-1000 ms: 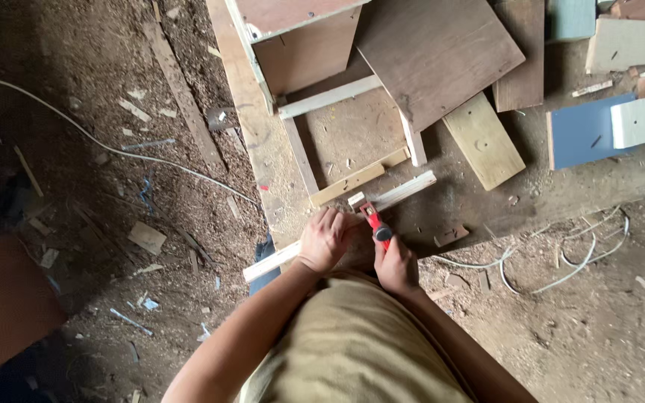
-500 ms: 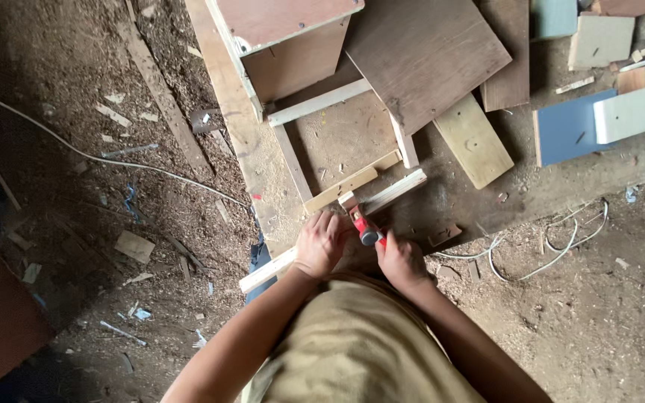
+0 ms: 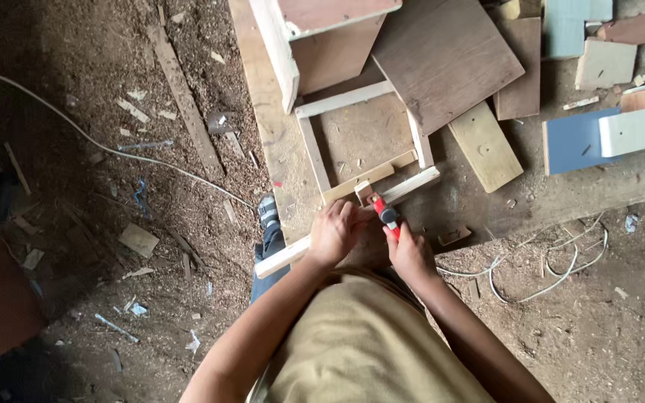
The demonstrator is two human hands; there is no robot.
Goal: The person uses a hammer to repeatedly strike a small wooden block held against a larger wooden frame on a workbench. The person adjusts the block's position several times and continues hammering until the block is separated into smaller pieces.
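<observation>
The left hand (image 3: 335,233) is pressing down on a long pale wooden strip (image 3: 352,216), its fingers wrapped over the strip near its middle, while the right hand (image 3: 410,254) is gripping a red-handled tool (image 3: 384,212), fingers closed tightly around the red grip. The tool's dark head is sitting against a small wood block (image 3: 363,191) at the strip's upper edge; it is probably a small clamp or screwdriver, though the hand is hiding too much to be sure. The strip is lying slantwise across the sawdust-covered floor (image 3: 188,224), one end jutting past a foot in a shoe (image 3: 268,213), the other touching a pale rectangular wooden frame (image 3: 315,149). The strip is looking light, stiff and square-edged, with a dry, planed surface that should give a firm hold; gripping it close to the working point, as the left hand is doing, is likely keeping it from twisting. Around it are lying flat brown plywood panels (image 3: 446,60), a blue board (image 3: 576,142), a short light plank (image 3: 487,145) and loose white cable (image 3: 554,269), all dusted with shavings.
</observation>
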